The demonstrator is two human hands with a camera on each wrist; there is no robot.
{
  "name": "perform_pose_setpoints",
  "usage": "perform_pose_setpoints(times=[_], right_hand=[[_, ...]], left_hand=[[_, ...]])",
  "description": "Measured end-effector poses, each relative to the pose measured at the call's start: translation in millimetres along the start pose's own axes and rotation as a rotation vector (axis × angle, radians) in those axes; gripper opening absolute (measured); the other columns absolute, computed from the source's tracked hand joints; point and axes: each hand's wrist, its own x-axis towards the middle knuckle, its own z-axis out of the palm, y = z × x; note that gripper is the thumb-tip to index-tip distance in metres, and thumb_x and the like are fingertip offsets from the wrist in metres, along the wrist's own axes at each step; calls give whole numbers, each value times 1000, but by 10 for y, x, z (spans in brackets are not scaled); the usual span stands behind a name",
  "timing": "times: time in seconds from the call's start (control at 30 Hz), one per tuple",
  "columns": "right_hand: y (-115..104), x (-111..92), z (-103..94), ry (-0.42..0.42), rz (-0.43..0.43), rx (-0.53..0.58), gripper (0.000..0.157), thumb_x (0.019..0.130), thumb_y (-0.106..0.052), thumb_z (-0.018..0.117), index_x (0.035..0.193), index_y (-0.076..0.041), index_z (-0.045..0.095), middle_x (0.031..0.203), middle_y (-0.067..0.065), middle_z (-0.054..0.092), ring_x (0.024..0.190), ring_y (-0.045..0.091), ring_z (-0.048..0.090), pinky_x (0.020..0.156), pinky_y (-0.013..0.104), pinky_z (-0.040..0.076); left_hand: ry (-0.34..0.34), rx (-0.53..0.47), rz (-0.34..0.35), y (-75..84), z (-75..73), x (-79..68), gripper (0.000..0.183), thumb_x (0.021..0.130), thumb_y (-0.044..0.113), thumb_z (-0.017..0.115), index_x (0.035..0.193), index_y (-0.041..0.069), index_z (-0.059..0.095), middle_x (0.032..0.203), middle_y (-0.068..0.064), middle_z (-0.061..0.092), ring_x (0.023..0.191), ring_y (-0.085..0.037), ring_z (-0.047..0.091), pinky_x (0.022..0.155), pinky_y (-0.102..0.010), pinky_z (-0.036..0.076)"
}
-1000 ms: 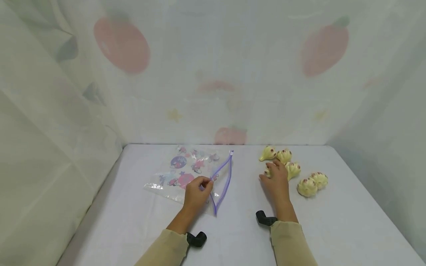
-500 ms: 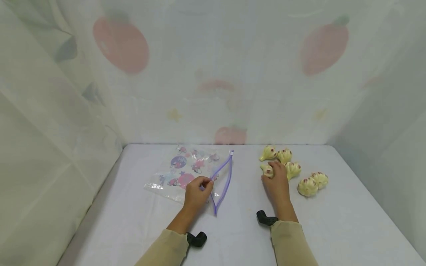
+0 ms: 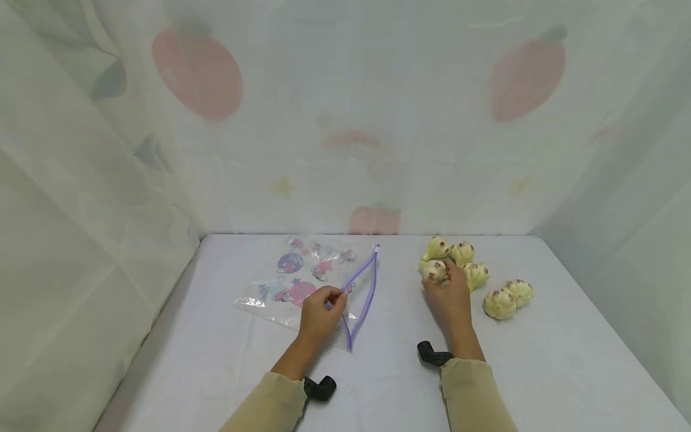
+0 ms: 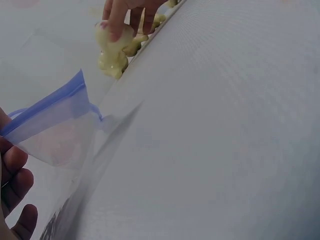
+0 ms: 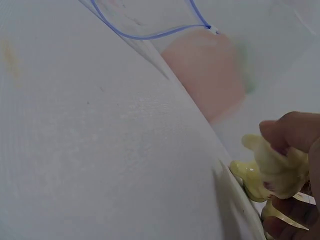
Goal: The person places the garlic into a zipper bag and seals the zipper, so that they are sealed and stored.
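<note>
My left hand (image 3: 322,312) pinches the purple zip edge of a clear printed zip bag (image 3: 318,270), and its mouth stands partly open to the right. In the left wrist view the bag's blue-looking rim (image 4: 50,102) rises from the fingers. My right hand (image 3: 449,294) grips a pale yellow garlic bulb (image 3: 433,270) with reddish spots between thumb and fingers. The right wrist view shows this garlic bulb (image 5: 277,167) held above the tabletop, its stem pointing away from the hand. Other garlic bulbs (image 3: 475,275) lie just beyond and beside the right hand.
Two more garlic bulbs (image 3: 499,304) touch each other at the right. A white-covered table (image 3: 378,384) ends at a pale curtain (image 3: 432,150) printed with fruit. A black wrist-worn device (image 3: 432,354) sits on each arm.
My right hand has closed its fingers and thumb on the garlic bulb and raised it slightly, turning it. The left hand and the bag stay where they were.
</note>
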Motion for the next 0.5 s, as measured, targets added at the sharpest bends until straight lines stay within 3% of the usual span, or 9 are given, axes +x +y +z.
perform_pose_setpoints(times=[0.1,0.33,0.5], right_hand=[[-40,-7,-8,12,20,31,76,85,-34,76,146,-6,41,140,17,47,126,33,46,105,49,39],[-70,-26,1,21,21,39,68,79,-48,78,127,-6,55,107,11,59,93,23,55,79,34,46],[-88,-40,9,17,3,54,66,77,-47,81,122,-6,58,101,10,59,88,21,54,75,31,46]], left_hand=[[2,-5,-2,0,4,2,5,83,9,74,80,11,71,70,4,64,64,-9,55,54,-20,44],[4,-7,-7,-11,15,5,6,83,9,74,79,12,71,70,5,63,64,-9,55,54,-18,43],[10,-3,8,-17,16,-2,6,82,8,74,79,12,71,70,5,63,64,-9,55,55,-18,43]])
